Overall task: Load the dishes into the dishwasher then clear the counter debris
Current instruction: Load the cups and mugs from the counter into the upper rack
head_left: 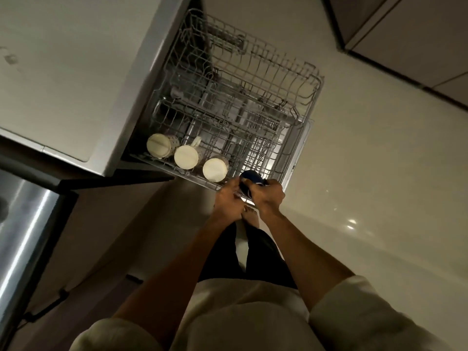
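The dishwasher's upper wire rack (253, 79) is pulled out over the floor. Three cream mugs stand upside down in a row along its near edge: one (159, 146) at the left, one (187, 156) in the middle, one (215, 170) at the right. Just right of them a dark blue mug (250, 177) sits at the rack's near corner. My right hand (268, 196) grips this blue mug, and my left hand (228, 201) holds it from the left side. Most of the blue mug is hidden behind my fingers.
The pale countertop (63, 72) runs along the left, above the dishwasher. A steel sink (22, 224) lies at the lower left. Pale floor tiles (379, 173) spread to the right. Dark cabinet fronts (405, 34) stand at the upper right. My bare foot (250, 216) is below the rack.
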Motion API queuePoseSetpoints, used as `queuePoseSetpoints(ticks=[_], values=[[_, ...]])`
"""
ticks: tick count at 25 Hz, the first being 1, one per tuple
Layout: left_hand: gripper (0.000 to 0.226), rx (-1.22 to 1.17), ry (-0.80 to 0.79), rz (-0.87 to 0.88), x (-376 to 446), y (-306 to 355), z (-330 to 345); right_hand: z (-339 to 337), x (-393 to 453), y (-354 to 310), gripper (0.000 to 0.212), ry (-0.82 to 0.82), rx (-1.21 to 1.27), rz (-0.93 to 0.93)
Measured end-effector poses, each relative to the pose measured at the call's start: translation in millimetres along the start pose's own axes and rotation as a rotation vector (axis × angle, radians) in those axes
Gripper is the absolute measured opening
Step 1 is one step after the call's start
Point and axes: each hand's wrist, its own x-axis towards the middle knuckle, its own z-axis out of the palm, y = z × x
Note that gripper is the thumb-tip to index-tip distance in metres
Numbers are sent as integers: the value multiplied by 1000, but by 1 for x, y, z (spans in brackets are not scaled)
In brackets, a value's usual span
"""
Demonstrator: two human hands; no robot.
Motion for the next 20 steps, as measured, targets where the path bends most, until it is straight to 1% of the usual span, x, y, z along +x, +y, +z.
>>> queuePoseSetpoints(ticks=[4, 7, 10, 13, 18, 20], values=[[59, -8, -127, -56, 21, -6, -5, 22, 9, 4, 53, 55, -18, -9], [59, 24, -158, -95, 37, -12, -4, 35, 13, 6, 55, 80, -31, -9], [59, 40, -158, -170, 46, -19, -1, 45, 17, 9, 54, 81, -16, 3], [49, 50, -157, -179, 52, -22, 3, 53, 23, 11, 56, 75, -24, 6], [35, 154, -189, -202, 68, -20, 8, 66, 39, 16, 53, 41, -75, -6], [36, 206, -234, -200, 70, -16, 8, 69, 44, 20, 53, 14, -119, -10]])
